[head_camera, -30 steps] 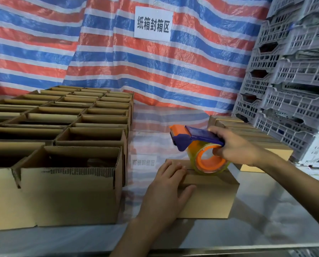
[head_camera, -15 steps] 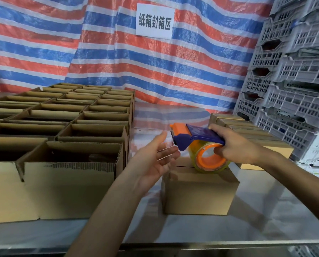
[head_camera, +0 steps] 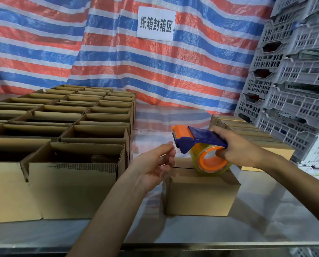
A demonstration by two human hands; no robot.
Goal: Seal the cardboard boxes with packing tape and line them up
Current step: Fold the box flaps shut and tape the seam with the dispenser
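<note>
Right hand curled round dispenser, clear roll rested on closed cardboard box. Left hand half open, nothing held.

white sign on striped tarp, reads "纸箱封箱区"

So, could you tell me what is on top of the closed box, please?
The tape dispenser, gripped by the right hand, sits at its top seam; the roll hides the seam beneath.
</note>
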